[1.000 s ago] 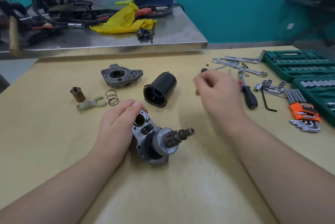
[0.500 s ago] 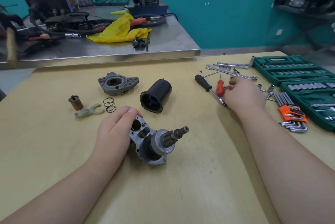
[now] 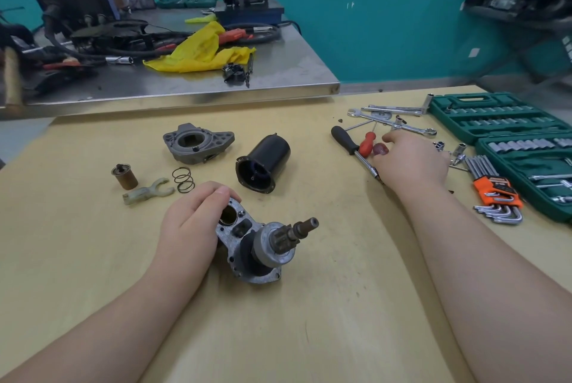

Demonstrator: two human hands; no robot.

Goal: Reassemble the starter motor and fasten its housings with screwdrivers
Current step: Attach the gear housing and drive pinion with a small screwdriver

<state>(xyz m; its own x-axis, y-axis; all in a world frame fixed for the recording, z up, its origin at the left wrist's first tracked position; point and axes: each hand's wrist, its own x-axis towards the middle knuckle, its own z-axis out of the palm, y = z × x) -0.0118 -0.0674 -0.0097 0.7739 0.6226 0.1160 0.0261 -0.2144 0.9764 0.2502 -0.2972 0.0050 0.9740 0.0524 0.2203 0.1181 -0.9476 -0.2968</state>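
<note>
Left hand: the left hand (image 3: 188, 227) grips the upper flange of the starter drive assembly (image 3: 257, 246), steadying it so its pinion shaft (image 3: 301, 227) points up and to the right, ready for the next part.
Right hand: the right hand (image 3: 411, 159) reaches over the tools; its fingertips touch the red-handled screwdriver (image 3: 367, 143), but whether they have closed round it I cannot tell.
Hands: well apart, one holding the work, the other fetching a tool.
Starter parts: laid out on the desk (image 3: 340, 305) beyond the assembly, within easy reach – black motor housing (image 3: 264, 164) on its side, grey end housing (image 3: 198, 144), spring (image 3: 183, 179), shift fork (image 3: 148, 192), brass plunger (image 3: 125, 176).
Tools: black-handled screwdriver (image 3: 346, 141) just beside the red one; wrenches (image 3: 393, 122), hex key set (image 3: 498, 193) and green socket case (image 3: 501, 122) to the right.
Stage: housings not yet joined; fastening seems some way off.
</note>
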